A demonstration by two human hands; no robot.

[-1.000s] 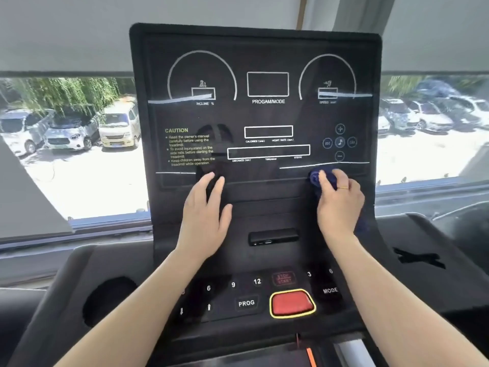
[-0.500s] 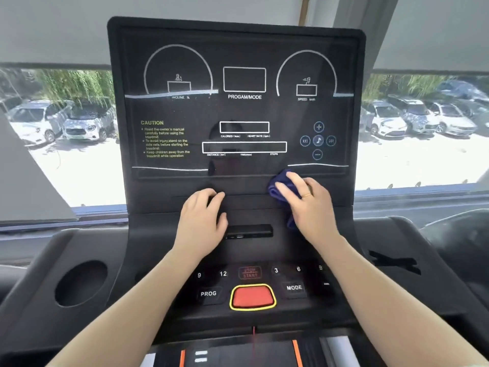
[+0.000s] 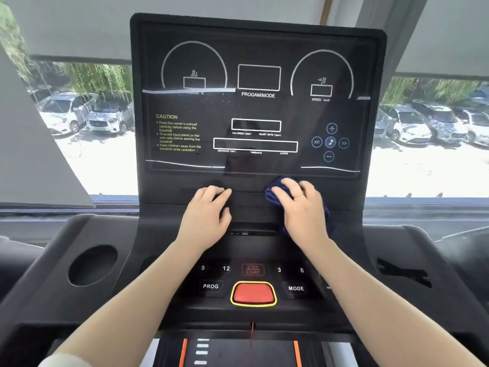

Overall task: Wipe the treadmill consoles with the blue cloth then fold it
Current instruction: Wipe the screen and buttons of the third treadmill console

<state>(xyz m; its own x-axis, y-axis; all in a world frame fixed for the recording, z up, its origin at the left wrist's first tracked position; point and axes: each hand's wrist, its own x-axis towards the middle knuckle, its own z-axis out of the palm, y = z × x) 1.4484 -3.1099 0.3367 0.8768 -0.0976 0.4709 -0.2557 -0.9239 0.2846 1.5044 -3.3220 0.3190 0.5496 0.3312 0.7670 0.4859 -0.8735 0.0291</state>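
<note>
Right hand (image 3: 304,207) presses bunched cloth (image 3: 274,193) flat on console (image 3: 370,128) ledge under display, fingers spread for wiping pressure. Left hand (image 3: 207,215) empty, relaxed, resting alongside as brace.

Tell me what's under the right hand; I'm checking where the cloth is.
The blue cloth lies under the right hand, pressed on the console. Its edges show past the fingertips and beside the wrist; the rest is covered.

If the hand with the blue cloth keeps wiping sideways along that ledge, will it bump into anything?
Probably yes. The left hand rests on the same ledge of the console, beside the right hand pressing the blue cloth. Only bare ledge lies between them.
</note>
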